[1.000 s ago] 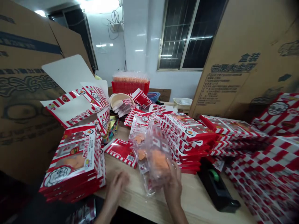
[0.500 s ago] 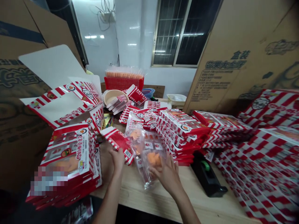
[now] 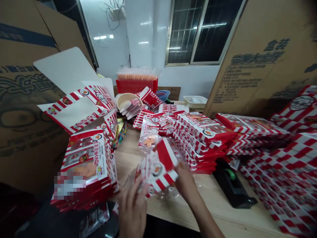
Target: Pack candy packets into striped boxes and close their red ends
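Both my hands hold a red-and-white striped cardboard package [image 3: 158, 165] up over the wooden table [image 3: 131, 158]. My left hand [image 3: 132, 208] grips its lower left end, with clear plastic bunched near the fingers. My right hand [image 3: 184, 178] holds its right edge. Another clear bag of orange snacks [image 3: 148, 140] lies on the table beyond the package. Clear plastic [image 3: 168, 193] also shows below the package, but its link to the bag is hidden.
Tall stacks of striped boxes [image 3: 198, 138] stand right of my hands, with another stack [image 3: 84, 165] on the left. A black tape dispenser [image 3: 231, 183] sits at the right. Large cardboard sheets [image 3: 262, 59] rise on the right, and a red basket [image 3: 136, 86] stands behind.
The striped package has gone from my left hand alone to both hands and now sits higher and more central. The clear bags have shifted, and my view has moved slightly.
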`<state>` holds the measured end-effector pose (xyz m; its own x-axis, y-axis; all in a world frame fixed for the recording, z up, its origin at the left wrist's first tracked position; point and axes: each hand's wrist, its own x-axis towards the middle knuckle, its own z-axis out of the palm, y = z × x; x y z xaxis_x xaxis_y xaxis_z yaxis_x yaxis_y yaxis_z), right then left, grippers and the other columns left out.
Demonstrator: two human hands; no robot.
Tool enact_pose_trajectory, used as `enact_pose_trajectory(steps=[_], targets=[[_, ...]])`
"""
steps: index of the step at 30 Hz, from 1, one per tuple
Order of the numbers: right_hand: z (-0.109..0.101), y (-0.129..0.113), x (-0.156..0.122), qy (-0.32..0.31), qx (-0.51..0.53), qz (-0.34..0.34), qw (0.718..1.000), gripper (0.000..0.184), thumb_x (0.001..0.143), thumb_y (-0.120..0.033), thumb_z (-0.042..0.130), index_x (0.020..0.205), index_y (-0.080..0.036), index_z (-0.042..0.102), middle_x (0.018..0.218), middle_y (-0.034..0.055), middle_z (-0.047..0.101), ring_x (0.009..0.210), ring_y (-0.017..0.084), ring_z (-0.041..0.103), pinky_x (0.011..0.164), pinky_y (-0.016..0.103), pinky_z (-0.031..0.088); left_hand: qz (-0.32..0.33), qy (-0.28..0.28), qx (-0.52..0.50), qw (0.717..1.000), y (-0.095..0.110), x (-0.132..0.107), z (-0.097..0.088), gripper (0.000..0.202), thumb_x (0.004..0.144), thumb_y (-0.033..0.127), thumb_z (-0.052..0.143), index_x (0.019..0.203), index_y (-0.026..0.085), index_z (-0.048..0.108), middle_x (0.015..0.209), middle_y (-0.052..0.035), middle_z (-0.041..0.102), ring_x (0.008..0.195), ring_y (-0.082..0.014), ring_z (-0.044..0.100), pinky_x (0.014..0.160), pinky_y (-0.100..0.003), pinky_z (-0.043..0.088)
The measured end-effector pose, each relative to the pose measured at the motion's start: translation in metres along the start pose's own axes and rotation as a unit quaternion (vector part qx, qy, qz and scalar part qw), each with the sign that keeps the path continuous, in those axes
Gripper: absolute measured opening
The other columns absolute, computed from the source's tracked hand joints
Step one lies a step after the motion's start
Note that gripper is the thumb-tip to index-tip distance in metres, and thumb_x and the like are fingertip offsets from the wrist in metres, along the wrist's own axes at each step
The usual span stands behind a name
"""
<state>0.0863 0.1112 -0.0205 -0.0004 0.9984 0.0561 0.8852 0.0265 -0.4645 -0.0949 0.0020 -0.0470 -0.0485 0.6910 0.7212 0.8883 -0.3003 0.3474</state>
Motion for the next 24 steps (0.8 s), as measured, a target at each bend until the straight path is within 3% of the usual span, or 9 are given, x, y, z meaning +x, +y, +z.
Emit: enact_pose_trajectory(steps=[3, 6, 9, 13, 16, 18, 20, 24], targets=[[-0.028, 0.020, 0.000, 0.007, 0.018, 0.026, 0.999, 0.033, 0.085, -0.029, 0.043, 0.112, -0.015, 0.057, 0.083, 0.0139, 0.071, 0.079, 0.027, 0.067, 0.069, 0.033, 0.048, 0.066, -0.171, 0.033, 0.983, -0.003, -0.039, 0.023, 0.065, 0.081, 0.008, 0.053, 0.137, 0.036, 0.037, 0.128, -0.0081, 0.058, 0.110, -0.0276, 0.058, 0.088, -0.042, 0.048], [-0.047, 0.051, -0.006, 0.032, 0.070, 0.031, 0.997, 0.039, 0.087, -0.034, 0.034, 0.115, -0.013, 0.052, 0.083, 0.0133, 0.070, 0.077, 0.025, 0.067, 0.067, 0.032, 0.048, 0.088, -0.294, -0.030, 0.951, -0.007, -0.043, 0.044, 0.072, 0.070, 0.020, 0.072, 0.135, 0.030, 0.041, 0.132, -0.0123, 0.054, 0.115, -0.0323, 0.054, 0.088, -0.045, 0.050], [-0.047, 0.082, -0.017, 0.073, 0.197, 0.000, 0.978, 0.040, 0.081, -0.040, 0.042, 0.113, -0.016, 0.052, 0.091, 0.0116, 0.070, 0.083, 0.024, 0.066, 0.071, 0.031, 0.050, 0.040, -0.283, -0.056, 0.957, -0.012, -0.016, 0.054, 0.072, 0.067, 0.021, 0.076, 0.131, 0.026, 0.045, 0.136, -0.0156, 0.047, 0.125, -0.0348, 0.044, 0.097, -0.054, 0.041], [-0.035, 0.104, -0.032, 0.135, 0.284, 0.034, 0.949, 0.037, 0.077, -0.040, 0.047, 0.104, -0.017, 0.056, 0.095, 0.0110, 0.069, 0.085, 0.023, 0.065, 0.076, 0.034, 0.051, -0.049, -0.278, -0.095, 0.955, -0.023, 0.043, 0.064, 0.042, 0.079, 0.028, 0.063, 0.120, 0.025, 0.054, 0.136, -0.0127, 0.046, 0.132, -0.0303, 0.035, 0.107, -0.054, 0.025], [-0.031, 0.104, -0.045, 0.198, 0.360, 0.064, 0.910, 0.036, 0.078, -0.040, 0.046, 0.104, -0.016, 0.057, 0.101, 0.0119, 0.067, 0.087, 0.022, 0.066, 0.077, 0.034, 0.053, -0.095, -0.304, -0.105, 0.942, -0.034, 0.083, 0.080, 0.057, 0.077, 0.032, 0.063, 0.129, 0.020, 0.045, 0.144, -0.0158, 0.037, 0.138, -0.0312, 0.025, 0.109, -0.051, 0.021], [-0.029, 0.102, -0.053, 0.223, 0.392, 0.078, 0.889, 0.038, 0.080, -0.040, 0.045, 0.106, -0.015, 0.057, 0.108, 0.0138, 0.066, 0.094, 0.022, 0.065, 0.078, 0.033, 0.054, -0.120, -0.333, -0.109, 0.929, -0.041, 0.101, 0.093, 0.069, 0.067, 0.037, 0.071, 0.128, 0.017, 0.046, 0.139, -0.0197, 0.043, 0.134, -0.0364, 0.031, 0.106, -0.051, 0.025], [-0.028, 0.102, -0.059, 0.233, 0.386, 0.077, 0.889, 0.041, 0.082, -0.038, 0.043, 0.114, -0.015, 0.056, 0.116, 0.0145, 0.063, 0.102, 0.023, 0.063, 0.081, 0.033, 0.054, -0.148, -0.359, -0.119, 0.914, -0.043, 0.112, 0.102, 0.067, 0.057, 0.039, 0.077, 0.116, 0.016, 0.055, 0.126, -0.0200, 0.057, 0.124, -0.0390, 0.045, 0.102, -0.049, 0.031], [-0.028, 0.101, -0.069, 0.207, 0.287, 0.012, 0.935, 0.046, 0.083, -0.028, 0.040, 0.126, -0.016, 0.053, 0.123, 0.0115, 0.061, 0.106, 0.022, 0.062, 0.089, 0.036, 0.051, -0.215, -0.368, -0.163, 0.890, -0.037, 0.119, 0.105, 0.050, 0.052, 0.040, 0.079, 0.094, 0.020, 0.063, 0.098, -0.0108, 0.072, 0.102, -0.0329, 0.062, 0.092, -0.038, 0.041]])
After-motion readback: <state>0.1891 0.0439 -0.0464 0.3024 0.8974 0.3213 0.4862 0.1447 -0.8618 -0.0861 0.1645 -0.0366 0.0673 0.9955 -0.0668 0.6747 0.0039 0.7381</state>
